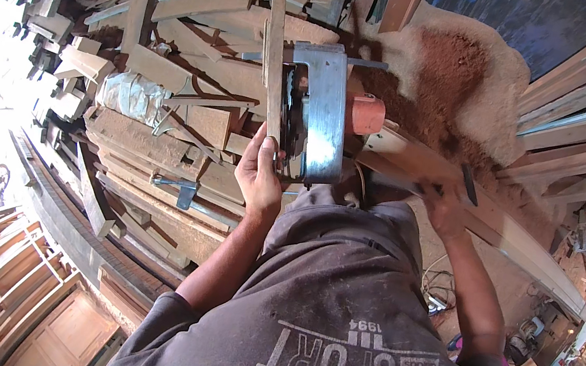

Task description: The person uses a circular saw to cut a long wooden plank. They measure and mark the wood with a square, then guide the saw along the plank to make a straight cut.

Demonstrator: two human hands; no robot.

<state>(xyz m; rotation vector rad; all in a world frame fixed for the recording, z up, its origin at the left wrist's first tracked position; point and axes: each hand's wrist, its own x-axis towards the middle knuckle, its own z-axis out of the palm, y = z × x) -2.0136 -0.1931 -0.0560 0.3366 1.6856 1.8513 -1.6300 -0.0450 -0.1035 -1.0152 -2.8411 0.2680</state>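
Observation:
My left hand [260,169] grips the lower end of a thin upright wooden strip [275,54]. The strip lies along the left side of a metal-framed machine [328,119] with a red-orange housing [366,114]. A long board [501,247] runs from the machine toward the lower right. My right hand [439,205] is over this board, smeared by motion, so its grip cannot be made out. A short dark bar-like object [469,184] lies just above it.
Offcuts and planks [194,32] are piled at the left and back, with a hammer-like tool [187,194] among them. Sawdust [458,67] is heaped at the upper right beside leaning boards [580,155]. Wooden frames [59,330] stand at the lower left. Clutter fills the right edge.

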